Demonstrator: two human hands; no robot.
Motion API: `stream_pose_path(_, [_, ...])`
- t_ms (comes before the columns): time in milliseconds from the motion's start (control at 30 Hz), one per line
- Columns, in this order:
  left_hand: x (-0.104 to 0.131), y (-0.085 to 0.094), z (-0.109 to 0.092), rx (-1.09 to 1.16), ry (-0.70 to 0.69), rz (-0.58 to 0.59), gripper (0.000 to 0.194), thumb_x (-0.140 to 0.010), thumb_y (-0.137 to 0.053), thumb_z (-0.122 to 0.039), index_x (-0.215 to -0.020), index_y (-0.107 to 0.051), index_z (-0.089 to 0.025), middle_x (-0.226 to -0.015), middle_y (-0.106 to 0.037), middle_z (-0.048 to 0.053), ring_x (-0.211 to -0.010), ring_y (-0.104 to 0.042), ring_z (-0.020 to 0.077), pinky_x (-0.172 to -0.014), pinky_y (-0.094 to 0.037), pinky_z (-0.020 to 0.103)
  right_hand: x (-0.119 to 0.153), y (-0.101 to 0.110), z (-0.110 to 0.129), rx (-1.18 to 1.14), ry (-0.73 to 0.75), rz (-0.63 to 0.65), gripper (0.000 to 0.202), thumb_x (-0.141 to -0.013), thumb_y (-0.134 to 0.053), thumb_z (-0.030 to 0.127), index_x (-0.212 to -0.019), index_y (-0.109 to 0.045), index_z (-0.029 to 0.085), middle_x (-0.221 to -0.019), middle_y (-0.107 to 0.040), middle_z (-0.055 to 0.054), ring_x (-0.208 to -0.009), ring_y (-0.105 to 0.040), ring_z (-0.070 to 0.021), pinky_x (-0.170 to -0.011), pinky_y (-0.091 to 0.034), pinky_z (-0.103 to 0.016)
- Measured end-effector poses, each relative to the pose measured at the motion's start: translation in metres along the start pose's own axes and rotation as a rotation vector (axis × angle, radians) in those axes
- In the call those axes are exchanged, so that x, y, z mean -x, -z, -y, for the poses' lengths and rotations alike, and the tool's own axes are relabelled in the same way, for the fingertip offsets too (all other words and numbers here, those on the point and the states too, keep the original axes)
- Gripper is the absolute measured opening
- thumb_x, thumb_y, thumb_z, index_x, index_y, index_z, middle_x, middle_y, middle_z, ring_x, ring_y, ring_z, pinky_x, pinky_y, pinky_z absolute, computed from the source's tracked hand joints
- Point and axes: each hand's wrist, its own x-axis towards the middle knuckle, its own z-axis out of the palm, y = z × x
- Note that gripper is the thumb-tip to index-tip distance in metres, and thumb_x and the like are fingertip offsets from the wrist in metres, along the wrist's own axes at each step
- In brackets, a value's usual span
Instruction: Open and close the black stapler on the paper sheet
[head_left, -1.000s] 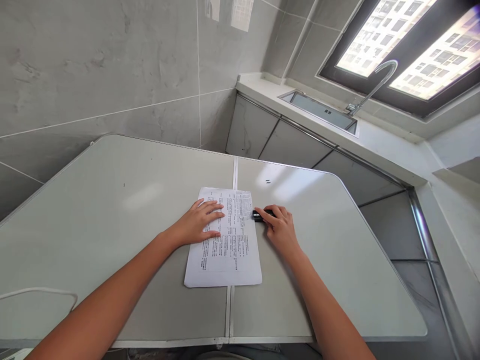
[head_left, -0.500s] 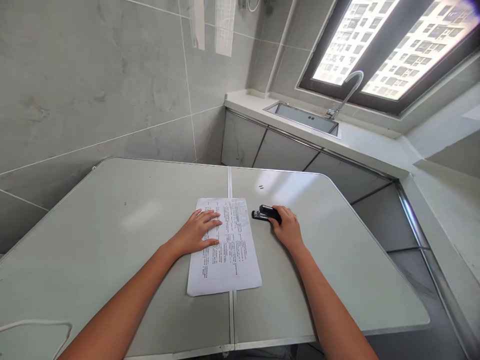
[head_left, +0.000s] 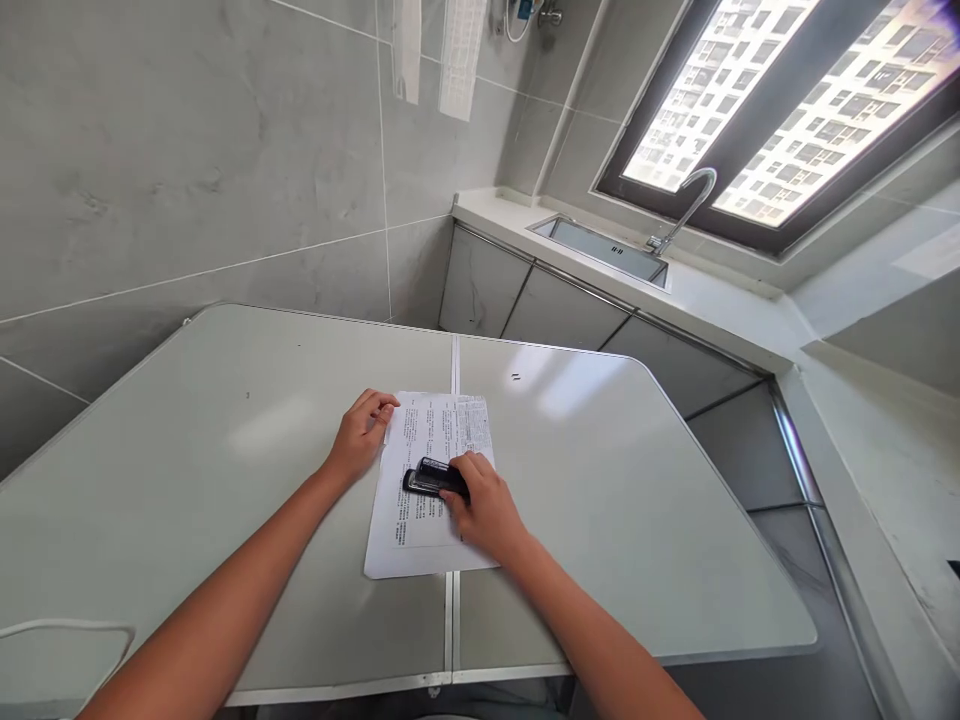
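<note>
A printed sheet of paper (head_left: 397, 550) lies on the table across its centre seam; whether it is one sheet or a thin stack I cannot tell. My left hand (head_left: 361, 435) is at the paper's upper left edge, its fingers bent together and pinching that edge. Over the middle of the page, my right hand (head_left: 484, 502) grips a black stapler (head_left: 431, 477) from its right end. The stapler's nose points left and its jaws look slightly apart. Part of the print is hidden under the stapler and my right hand.
The pale folding table (head_left: 615, 560) has a metal seam. Two small dark bits (head_left: 515, 377) lie beyond the paper. A white cable (head_left: 67, 626) crosses the near left corner. Behind stands a counter with a sink (head_left: 600, 250) and faucet (head_left: 686, 205) below a window.
My right hand has carried the stapler left, from beside the paper to over it. My left hand has moved from lying flat on the page to its upper left edge and closed there.
</note>
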Motion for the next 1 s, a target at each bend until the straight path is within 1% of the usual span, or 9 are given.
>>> stream_pose_path(133, [-0.003,0.002,0.007,0.068,0.101,-0.073,0.034,-0.103,-0.045,-0.047,-0.098,-0.068,-0.021,-0.102,-0.064,0.006,-0.092,-0.060,0.0192,-0.087,-0.051,0.034,0.013,0.013,-0.018,0.022,-0.022,-0.011,0.019,-0.089,-0.060,0.017,-0.105,-0.056,0.027,-0.100,-0.062,-0.006,-0.093,-0.057,-0.0265,-0.075,-0.051,-0.039])
stream_pose_path(400, [-0.004,0.003,0.018,0.336,0.217,-0.088,0.031,-0.098,-0.055,-0.050,-0.095,-0.070,-0.024,-0.104,-0.063,0.006,-0.091,-0.055,0.0186,-0.083,-0.049,0.030,0.064,0.079,-0.080,0.028,-0.175,-0.039,0.014,-0.096,-0.060,0.032,-0.109,-0.058,0.026,-0.101,-0.062,-0.006,-0.093,-0.059,-0.0253,-0.080,-0.053,-0.040])
stream_pose_path(533, [-0.008,0.006,0.019,0.674,0.198,-0.116,0.027,-0.096,-0.062,-0.046,-0.097,-0.073,-0.021,-0.102,-0.059,0.007,-0.083,-0.051,0.0162,-0.076,-0.047,0.027,0.054,0.105,-0.107,-0.133,-0.146,0.116,0.038,-0.094,-0.060,0.059,-0.113,-0.062,0.027,-0.104,-0.064,-0.006,-0.088,-0.061,-0.0230,-0.075,-0.053,-0.037])
stream_pose_path(600, [-0.010,0.008,0.019,0.802,0.197,-0.151,0.026,-0.094,-0.065,-0.045,-0.096,-0.074,-0.020,-0.102,-0.058,0.007,-0.082,-0.051,0.0157,-0.073,-0.047,0.026,0.032,0.111,-0.123,-0.238,-0.125,-0.007,0.047,-0.100,-0.041,0.064,-0.114,-0.064,0.025,-0.113,-0.063,-0.008,-0.092,-0.062,-0.0231,-0.078,-0.054,-0.038])
stream_pose_path(667, [-0.012,0.010,0.019,0.878,0.210,-0.172,0.025,-0.091,-0.069,-0.044,-0.095,-0.075,-0.019,-0.101,-0.058,0.007,-0.082,-0.051,0.0157,-0.070,-0.047,0.026,0.004,0.110,-0.135,-0.200,-0.216,-0.280,0.047,-0.104,-0.033,0.059,-0.111,-0.064,0.023,-0.119,-0.060,-0.011,-0.096,-0.063,-0.0236,-0.083,-0.055,-0.041])
stream_pose_path(733, [-0.013,0.011,0.020,0.917,0.229,-0.179,0.024,-0.089,-0.072,-0.042,-0.094,-0.075,-0.019,-0.100,-0.058,0.007,-0.082,-0.051,0.0157,-0.068,-0.047,0.026,-0.022,0.100,-0.140,-0.054,-0.253,-0.376,0.036,-0.101,-0.049,0.054,-0.107,-0.065,0.022,-0.119,-0.060,-0.012,-0.099,-0.063,-0.0252,-0.088,-0.055,-0.043])
stream_pose_path(833, [-0.013,0.013,0.022,0.942,0.251,-0.184,0.023,-0.088,-0.074,-0.040,-0.092,-0.075,-0.018,-0.096,-0.058,0.007,-0.080,-0.051,0.0152,-0.067,-0.047,0.026,-0.045,0.079,-0.137,0.084,-0.045,-0.190,0.024,-0.103,-0.050,0.039,-0.113,-0.066,0.024,-0.129,-0.060,-0.012,-0.116,-0.060,-0.0273,-0.101,-0.051,-0.047])
stream_pose_path(900, [-0.013,0.014,0.023,0.951,0.260,-0.188,0.022,-0.088,-0.073,-0.039,-0.092,-0.075,-0.017,-0.096,-0.058,0.007,-0.080,-0.052,0.0150,-0.068,-0.048,0.026,-0.048,0.068,-0.133,0.125,0.110,-0.042,0.026,-0.106,-0.045,0.030,-0.118,-0.067,0.026,-0.135,-0.061,-0.010,-0.124,-0.057,-0.0266,-0.106,-0.049,-0.049])
stream_pose_path(1000, [-0.013,0.014,0.024,0.967,0.263,-0.179,0.022,-0.089,-0.072,-0.038,-0.091,-0.075,-0.017,-0.095,-0.058,0.007,-0.079,-0.052,0.0147,-0.068,-0.048,0.026,-0.044,0.060,-0.131,0.148,0.220,0.061,0.032,-0.107,-0.042,0.024,-0.125,-0.067,0.029,-0.140,-0.063,-0.006,-0.130,-0.056,-0.0253,-0.111,-0.048,-0.050])
